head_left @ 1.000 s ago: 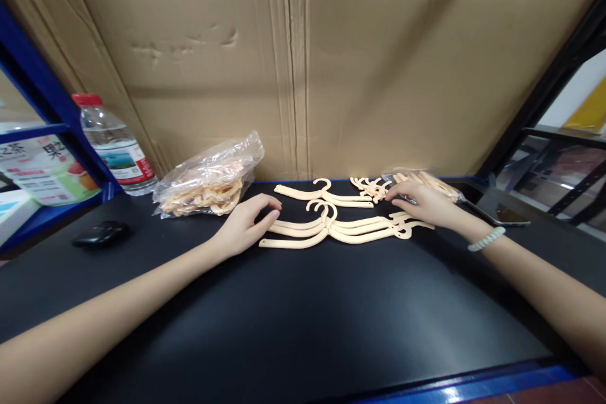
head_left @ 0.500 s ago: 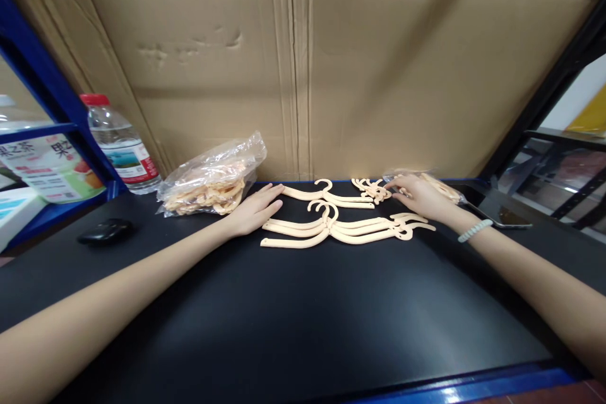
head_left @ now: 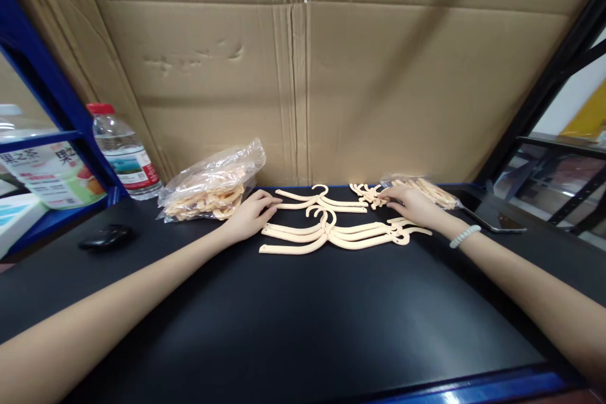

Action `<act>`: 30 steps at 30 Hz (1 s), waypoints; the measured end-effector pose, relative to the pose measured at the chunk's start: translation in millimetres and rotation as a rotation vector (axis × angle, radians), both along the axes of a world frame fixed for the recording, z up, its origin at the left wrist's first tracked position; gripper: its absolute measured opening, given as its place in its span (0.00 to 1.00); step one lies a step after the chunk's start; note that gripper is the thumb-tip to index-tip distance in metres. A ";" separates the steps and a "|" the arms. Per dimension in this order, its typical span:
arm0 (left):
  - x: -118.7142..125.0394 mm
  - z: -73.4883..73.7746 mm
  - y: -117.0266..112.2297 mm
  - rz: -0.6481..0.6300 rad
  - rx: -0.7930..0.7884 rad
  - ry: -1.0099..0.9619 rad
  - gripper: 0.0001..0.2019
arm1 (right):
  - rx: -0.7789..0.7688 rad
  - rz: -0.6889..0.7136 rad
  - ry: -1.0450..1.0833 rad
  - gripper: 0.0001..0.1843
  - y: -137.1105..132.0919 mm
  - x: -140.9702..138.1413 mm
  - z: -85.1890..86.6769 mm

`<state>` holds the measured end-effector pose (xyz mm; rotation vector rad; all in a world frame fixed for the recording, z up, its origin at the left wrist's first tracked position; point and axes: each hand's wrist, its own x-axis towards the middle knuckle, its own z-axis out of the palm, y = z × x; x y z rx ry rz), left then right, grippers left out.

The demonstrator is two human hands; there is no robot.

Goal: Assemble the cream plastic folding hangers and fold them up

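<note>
My left hand (head_left: 250, 216) is at the left end of a beige clothes hanger (head_left: 343, 207) lying at the back of the black table. Its thumb and fingers close around the tip of one arm. My right hand (head_left: 411, 205) has its bent fingertips on a small cluster of folded beige hangers (head_left: 369, 194), closed at the cluster's right side; the exact grip is partly hidden. In front, several opened hangers (head_left: 293, 249) lie overlapped with their hooks together. Another folded hanger (head_left: 402, 231) touches their right ends.
A clear plastic bag of beige hangers (head_left: 213, 186) lies at left, a second bag (head_left: 433, 192) behind my right hand. A phone (head_left: 497, 219) is at right. A black mouse (head_left: 106, 237) and a water bottle (head_left: 125, 154) stand at left. Cardboard (head_left: 213, 76) walls the back.
The view has tilted up slightly. My left fingers, stretched out before, have bent and drawn back at the hanger's end, showing both left arms. My right fingers have come down onto the folded hangers.
</note>
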<state>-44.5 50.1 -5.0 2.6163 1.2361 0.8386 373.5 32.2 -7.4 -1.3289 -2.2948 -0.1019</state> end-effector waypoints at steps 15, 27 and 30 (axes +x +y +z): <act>1.4 3.1 -9.3 0.047 -0.003 -0.180 0.11 | 0.261 -0.103 0.293 0.13 -13.2 -6.3 11.5; 7.0 9.1 -35.6 0.098 -0.026 -0.545 0.13 | 0.059 -0.208 0.798 0.14 -49.9 -27.5 38.1; 13.8 8.4 -43.4 0.086 -0.183 -0.776 0.13 | -0.101 -0.114 0.980 0.16 -51.8 -35.3 37.8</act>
